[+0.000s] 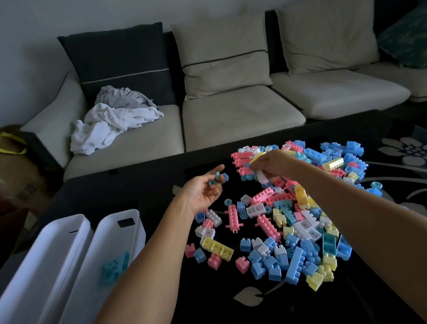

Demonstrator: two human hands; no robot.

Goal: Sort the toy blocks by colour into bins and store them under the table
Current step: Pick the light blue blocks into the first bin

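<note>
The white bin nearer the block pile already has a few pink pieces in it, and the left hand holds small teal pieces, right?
Not quite: the head view shows the pieces in that white bin are teal, not pink. The left hand does hold small teal pieces.

Block pile [299,206] crowds table [133,187] from 12 to 4 o'clock. Two white bins [116,234] stand at 8 o'clock. Bare surface between, 10 to 11 o'clock: passable.
</note>
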